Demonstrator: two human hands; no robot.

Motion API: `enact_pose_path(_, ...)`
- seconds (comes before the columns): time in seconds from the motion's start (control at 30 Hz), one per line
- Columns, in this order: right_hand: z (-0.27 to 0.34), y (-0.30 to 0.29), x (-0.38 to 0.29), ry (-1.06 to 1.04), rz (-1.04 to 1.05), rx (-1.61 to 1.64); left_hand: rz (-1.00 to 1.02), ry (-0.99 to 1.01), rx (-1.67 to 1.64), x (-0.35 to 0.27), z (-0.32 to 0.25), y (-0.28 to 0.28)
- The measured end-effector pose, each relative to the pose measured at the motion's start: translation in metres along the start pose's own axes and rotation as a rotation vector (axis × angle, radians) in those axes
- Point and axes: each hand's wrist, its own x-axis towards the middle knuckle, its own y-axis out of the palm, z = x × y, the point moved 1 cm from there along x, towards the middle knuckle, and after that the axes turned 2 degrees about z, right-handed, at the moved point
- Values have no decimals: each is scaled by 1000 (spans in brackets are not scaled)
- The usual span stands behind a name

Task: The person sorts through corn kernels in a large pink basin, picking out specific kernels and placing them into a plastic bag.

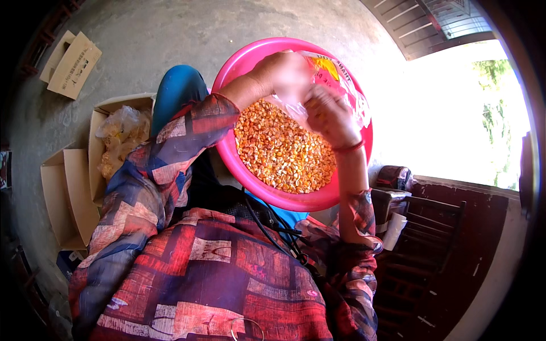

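A round pink plastic basin [273, 200] rests by my knees, with a layer of orange corn kernels [286, 149] in it. Over its far part, my left hand [292, 74] and my right hand [330, 111] are close together on a thin translucent plastic bag [294, 106]. The left hand is blurred, but its fingers are gathered on the bag. My right hand, with a red band at the wrist, has its fingers closed on the bag too. A printed plastic bag [328, 72] with a yellow patch lies at the basin's far right; whether it is the same bag is unclear.
At the left, an open cardboard box [96, 145] holds clear bags of yellowish contents [121, 136]. Another open box [64, 196] is beside it, and a cardboard piece [74, 66] lies farther off on the concrete floor. Dark wooden furniture [388, 198] stands at the right.
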Motion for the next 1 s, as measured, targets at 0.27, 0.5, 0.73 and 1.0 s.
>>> enact_pose_path(0.27, -20, -35, 53, -277, -553, 205, -144, 7, -217, -8, 37, 38)
enact_pose_path(0.5, -35, -61, 62, -386, -501, 134, -192, 69, -207, 7, 33, 41)
enact_pose_path(0.73, -29, -56, 57, -179, -565, 56, -225, 42, -223, 9, 30, 34)
enact_pose_path(1.0, -9, 27, 35, -4, 176, -505, -455, 201, -222, 2, 56, 32)
